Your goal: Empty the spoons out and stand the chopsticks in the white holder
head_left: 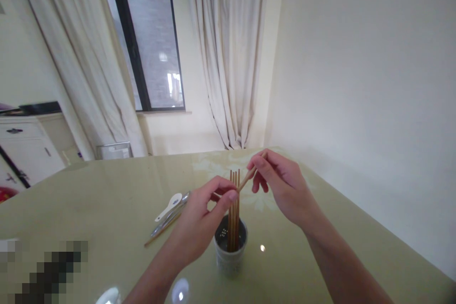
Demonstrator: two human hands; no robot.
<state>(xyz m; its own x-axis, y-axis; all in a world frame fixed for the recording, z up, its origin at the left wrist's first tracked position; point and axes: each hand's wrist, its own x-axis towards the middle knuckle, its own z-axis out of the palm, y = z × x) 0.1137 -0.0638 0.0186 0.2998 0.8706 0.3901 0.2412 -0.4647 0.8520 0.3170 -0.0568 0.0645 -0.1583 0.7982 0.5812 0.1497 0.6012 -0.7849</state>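
Head view: both hands, left hand [204, 216] & right hand [281, 185], pinch one chopstick [245, 181] over cup [231, 254].

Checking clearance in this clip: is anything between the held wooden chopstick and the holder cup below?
Only the upright wooden chopsticks already in the pale cylindrical holder cup. The chopstick, held by left hand and right hand, crosses their tips; the cup's opening otherwise looks free.

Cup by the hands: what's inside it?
The cup holds a bunch of wooden chopsticks standing upright, tops above the rim. Small holes show on its inner wall. The chopsticks' lower ends and the cup's bottom are hidden by the wall.
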